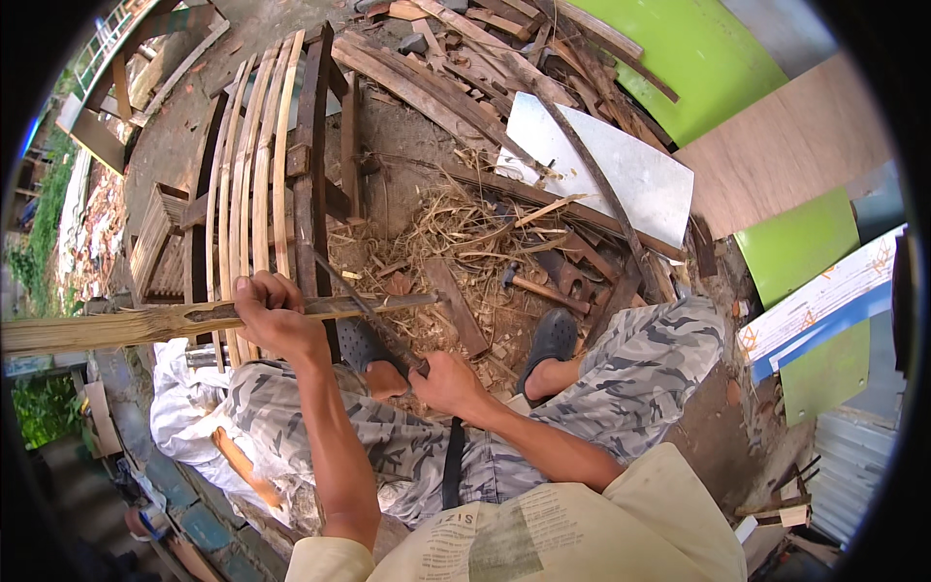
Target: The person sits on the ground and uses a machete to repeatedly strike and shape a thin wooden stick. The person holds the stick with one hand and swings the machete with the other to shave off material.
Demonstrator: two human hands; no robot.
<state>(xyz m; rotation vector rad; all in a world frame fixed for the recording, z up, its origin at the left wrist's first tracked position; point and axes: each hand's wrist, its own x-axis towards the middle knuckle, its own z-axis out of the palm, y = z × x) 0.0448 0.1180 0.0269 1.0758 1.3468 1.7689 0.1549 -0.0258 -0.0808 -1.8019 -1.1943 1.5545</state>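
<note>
My left hand (279, 318) is closed around a long split bamboo strip (126, 328), which runs in from the left edge and ends above the ground in front of me. In my right hand (451, 383) is the handle of a long, thin-bladed knife (349, 287). Its dark blade slants up and to the left, crossing the bamboo just right of my left hand. Whether the edge bites into the bamboo I cannot tell. Beyond my left hand stands a dark wooden frame (312, 126) with several pale slats (254, 165) laid lengthwise on it.
Bamboo shavings (465, 228) are heaped between my feet, in dark clogs (553, 341). A hammer (548, 291) lies among wood scraps. Loose planks (417, 82), a white sheet (601, 175) and green panels (698, 78) lie beyond. A white sack (184, 407) is at my left knee.
</note>
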